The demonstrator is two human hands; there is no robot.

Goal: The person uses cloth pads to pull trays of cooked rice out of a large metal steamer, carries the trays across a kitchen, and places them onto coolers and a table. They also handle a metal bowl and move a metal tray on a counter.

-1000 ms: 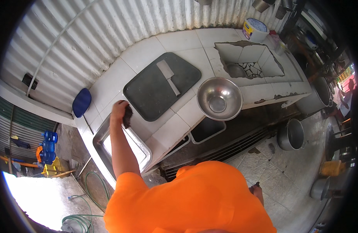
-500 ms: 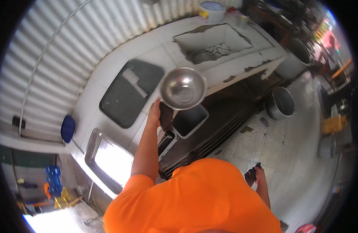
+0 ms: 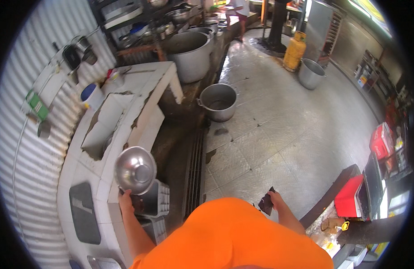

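A shiny round metal bowl (image 3: 135, 167) is held over the counter's edge by my left hand (image 3: 126, 202), closed at its near rim. A dark piece of cloth (image 3: 138, 204) shows beside those fingers. To the right, above the floor, my right hand (image 3: 276, 200) is closed on another dark cloth (image 3: 265, 204), which hangs from the fingers. Below the bowl stands a grey plastic crate (image 3: 162, 199). Left of the bowl, a dark cutting board (image 3: 87, 229) with a cleaver (image 3: 84, 205) lies on the white tiled counter (image 3: 109, 210).
A chipped sink (image 3: 92, 142) is set in the counter. On the floor ahead stand a metal pot (image 3: 218, 105), a larger pot (image 3: 189, 58) and a yellow gas cylinder (image 3: 295, 50). A drain grate (image 3: 196, 166) runs along the floor. A red cooler (image 3: 349, 196) is at right. Another person (image 3: 239, 11) stands far ahead.
My view has swung to the right, bringing more floor, pots and the red cooler into sight. Both hands keep their holds, the bowl still over the counter's edge.
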